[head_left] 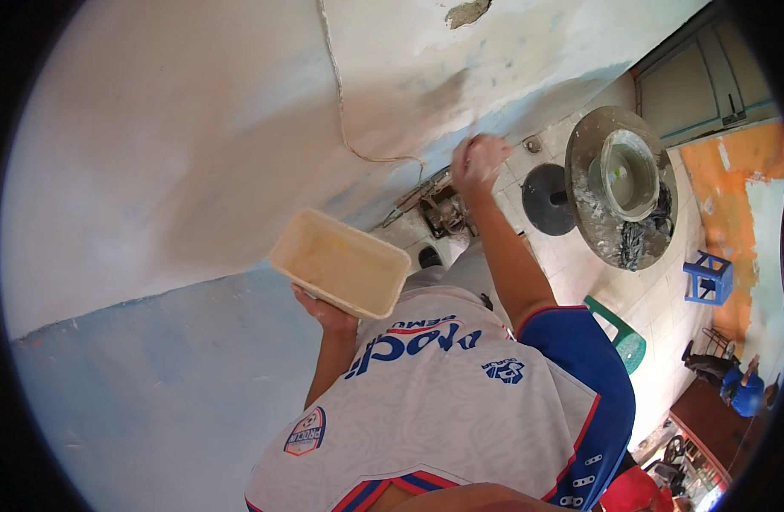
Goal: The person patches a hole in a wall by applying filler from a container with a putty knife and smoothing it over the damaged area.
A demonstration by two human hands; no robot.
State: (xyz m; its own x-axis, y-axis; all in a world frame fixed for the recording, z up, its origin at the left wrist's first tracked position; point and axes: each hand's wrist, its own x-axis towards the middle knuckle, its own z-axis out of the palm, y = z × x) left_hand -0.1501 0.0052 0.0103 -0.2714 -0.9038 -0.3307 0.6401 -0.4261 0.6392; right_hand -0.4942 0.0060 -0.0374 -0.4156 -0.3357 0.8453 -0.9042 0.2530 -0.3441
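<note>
The left hand (324,311) carried a cream rectangular tub (341,263) from beneath, its fingers curled up under the tub's base. The tub sat tilted, its open mouth turned toward the wall (179,145). The right hand (480,162) was clenched around a thin tool handle that blurred against the plaster, so the tool's kind could not be told.

The tilt looked like the main risk: any further lean could have spilled the contents onto the shirt or the tiled floor (580,273). The tub's far rim stood close to the wall, leaving little room forward of the left fingers. Right of the right fingers, a round pan holding a bucket (628,175) crowded the floor below, with a blue stool (709,278) well beyond.
</note>
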